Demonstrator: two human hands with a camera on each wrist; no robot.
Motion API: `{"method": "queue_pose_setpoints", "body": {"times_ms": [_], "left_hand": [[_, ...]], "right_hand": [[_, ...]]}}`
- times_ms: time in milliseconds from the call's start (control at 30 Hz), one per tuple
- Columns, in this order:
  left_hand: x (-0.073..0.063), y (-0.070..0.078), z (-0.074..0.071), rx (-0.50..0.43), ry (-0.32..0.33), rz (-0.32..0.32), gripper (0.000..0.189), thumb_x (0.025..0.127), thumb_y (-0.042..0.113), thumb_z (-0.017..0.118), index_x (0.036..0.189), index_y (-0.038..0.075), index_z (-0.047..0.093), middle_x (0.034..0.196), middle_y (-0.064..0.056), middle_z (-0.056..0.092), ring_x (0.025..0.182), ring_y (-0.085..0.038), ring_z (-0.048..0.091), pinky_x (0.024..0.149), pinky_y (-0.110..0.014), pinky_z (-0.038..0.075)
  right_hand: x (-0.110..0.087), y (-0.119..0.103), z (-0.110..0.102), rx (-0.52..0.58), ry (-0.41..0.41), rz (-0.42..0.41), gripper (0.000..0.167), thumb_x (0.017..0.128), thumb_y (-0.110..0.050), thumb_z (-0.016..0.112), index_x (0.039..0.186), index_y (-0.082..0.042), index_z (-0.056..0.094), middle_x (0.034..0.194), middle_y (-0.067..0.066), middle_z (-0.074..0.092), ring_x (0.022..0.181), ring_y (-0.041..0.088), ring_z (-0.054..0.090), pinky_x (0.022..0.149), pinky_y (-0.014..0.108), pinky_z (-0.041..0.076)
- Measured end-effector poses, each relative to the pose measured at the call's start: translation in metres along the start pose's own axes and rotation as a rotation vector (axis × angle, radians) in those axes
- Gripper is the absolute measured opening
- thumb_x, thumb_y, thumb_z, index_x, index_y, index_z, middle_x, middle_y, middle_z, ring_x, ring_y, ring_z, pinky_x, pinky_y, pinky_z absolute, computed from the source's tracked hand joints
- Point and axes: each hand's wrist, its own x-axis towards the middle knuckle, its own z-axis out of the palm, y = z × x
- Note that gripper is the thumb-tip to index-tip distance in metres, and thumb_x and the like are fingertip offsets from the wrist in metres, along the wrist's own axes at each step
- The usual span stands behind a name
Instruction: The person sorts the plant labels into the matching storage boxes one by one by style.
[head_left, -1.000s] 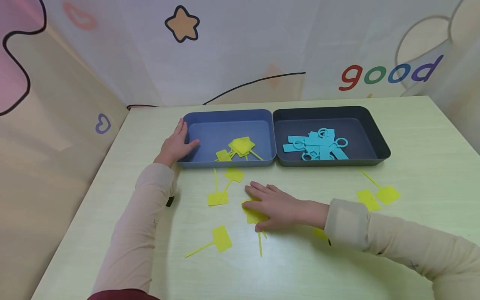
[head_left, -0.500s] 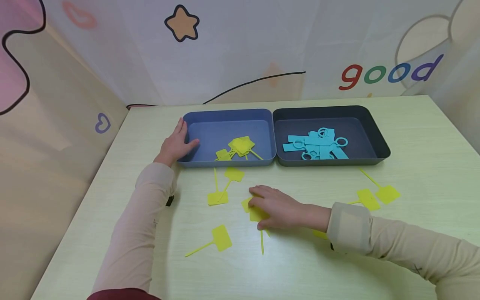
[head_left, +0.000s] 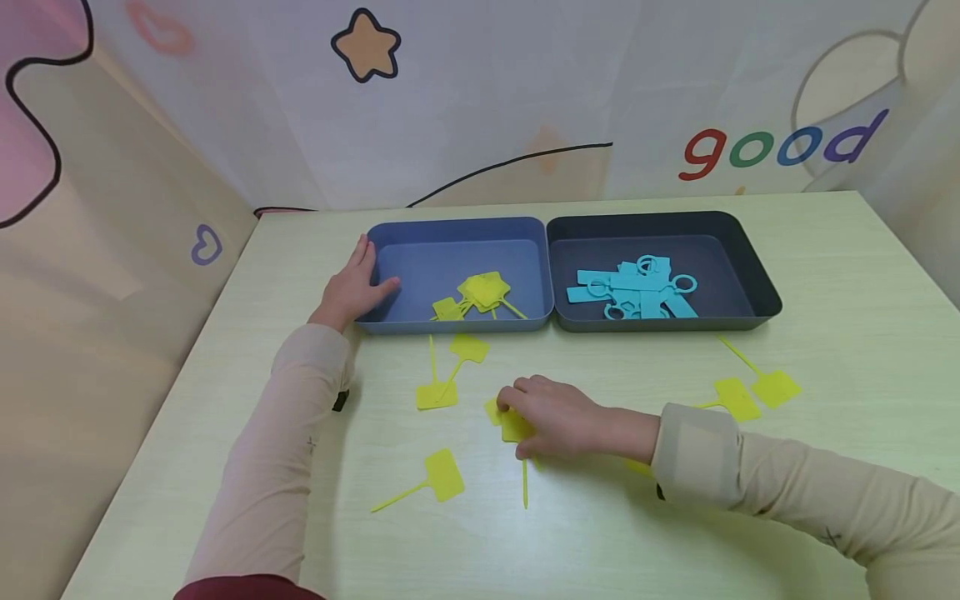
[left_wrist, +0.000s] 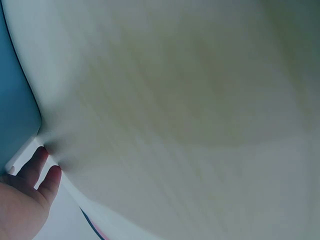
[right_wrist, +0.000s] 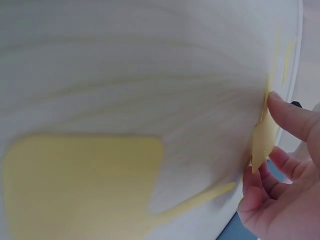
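Observation:
At the left end of the blue tray (head_left: 397, 242), my left hand (head_left: 348, 287) grips the wall, thumb over the rim and fingers along the outside. In the left wrist view, fingers (left_wrist: 49, 185) lie beside the tray's outer wall. My right hand (head_left: 558, 417), low over the table's middle, pinches a yellow plant label (head_left: 516, 427) by its edges; its stem points toward me. The right wrist view shows the thumb and fingertips on this label (right_wrist: 265, 137), tilted up on edge. Another yellow label (head_left: 492, 411) lies partly hidden beneath the hand.
A black tray (head_left: 757, 275) with several cyan ring-ended tags (head_left: 637, 287) adjoins the blue one, which contains several yellow labels (head_left: 483, 292). More labels lie at front left (head_left: 444, 475), below the blue tray (head_left: 436, 396), at right (head_left: 776, 389) and under the right forearm (head_left: 637, 467).
The right hand's spread fingers have drawn in and now pinch a yellow plant label, which has shifted slightly right. The left hand has stayed on the blue tray.

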Motion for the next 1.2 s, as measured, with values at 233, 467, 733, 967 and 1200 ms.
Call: {"method": "queue_pose_setpoints", "body": {"times_ms": [233, 467, 733, 967, 1200], "left_hand": [[0.000, 0.000, 0.000, -0.004, 0.003, 0.001, 0.081, 0.089, 0.047, 0.039, 0.141, 0.000, -0.002, 0.149, -0.010, -0.014, 0.135, -0.033, 0.013, 0.100, -0.050, 0.028], [0.002, -0.001, 0.001, -0.002, -0.001, 0.001, 0.081, 0.089, 0.047, 0.039, 0.141, 0.001, -0.003, 0.148, -0.009, -0.015, 0.135, -0.033, 0.011, 0.102, -0.049, 0.025], [0.004, -0.002, 0.002, 0.008, -0.001, -0.002, 0.081, 0.090, 0.047, 0.038, 0.141, 0.001, -0.003, 0.148, -0.009, -0.015, 0.136, -0.031, 0.009, 0.103, -0.050, 0.024], [0.004, -0.003, 0.002, 0.005, -0.005, -0.005, 0.080, 0.090, 0.047, 0.038, 0.141, 0.001, -0.004, 0.148, -0.008, -0.016, 0.136, -0.032, 0.011, 0.103, -0.050, 0.024], [0.003, -0.003, 0.002, 0.004, -0.003, -0.008, 0.081, 0.089, 0.048, 0.038, 0.141, 0.002, -0.003, 0.148, -0.008, -0.015, 0.136, -0.031, 0.010, 0.103, -0.049, 0.024]], "right_hand": [[0.002, 0.000, -0.004, 0.098, -0.048, -0.010, 0.042, 0.071, -0.013, 0.072, 0.108, -0.010, 0.053, 0.089, -0.001, 0.050, 0.079, 0.013, 0.043, 0.072, 0.027, 0.040], [0.004, 0.005, -0.007, 0.177, -0.043, -0.016, 0.034, 0.074, 0.005, 0.058, 0.107, -0.003, 0.059, 0.090, 0.005, 0.055, 0.081, 0.016, 0.049, 0.078, 0.031, 0.043], [0.006, 0.015, -0.016, 0.262, -0.055, 0.051, 0.032, 0.075, 0.010, 0.049, 0.100, -0.002, 0.066, 0.088, 0.003, 0.062, 0.076, 0.014, 0.049, 0.073, 0.025, 0.044], [0.008, 0.023, -0.027, 0.331, -0.077, 0.054, 0.024, 0.078, 0.006, 0.054, 0.094, -0.006, 0.067, 0.079, 0.000, 0.060, 0.074, 0.012, 0.048, 0.068, 0.022, 0.043], [0.012, 0.027, -0.047, 0.431, -0.106, 0.060, 0.022, 0.081, 0.004, 0.054, 0.098, -0.004, 0.066, 0.079, 0.001, 0.059, 0.072, 0.012, 0.048, 0.065, 0.021, 0.043]]}}
